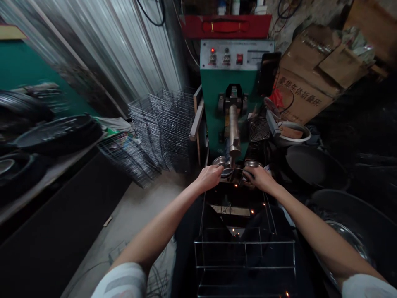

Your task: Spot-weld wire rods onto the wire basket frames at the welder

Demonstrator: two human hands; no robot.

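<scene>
Both my arms reach forward to a green spot welder (217,107). Closed around the far left end of a wire rack (245,242) is my left hand (211,177). My right hand (261,179) is closed on the rack's far right end. A thin wire (237,168) runs between the two hands, just under the welder's metal electrode arm (234,132). The near end of the rack spreads out over my lap. Orange sparks (252,211) fly below my hands. My fingertips are partly hidden in the dim light.
Stacked wire racks (164,128) stand left of the welder. Round black pans (56,132) lie on a bench at far left. At right are a dark pan (313,165), a white bowl (305,134) and cardboard boxes (307,91). A phone (268,73) is fixed to the welder.
</scene>
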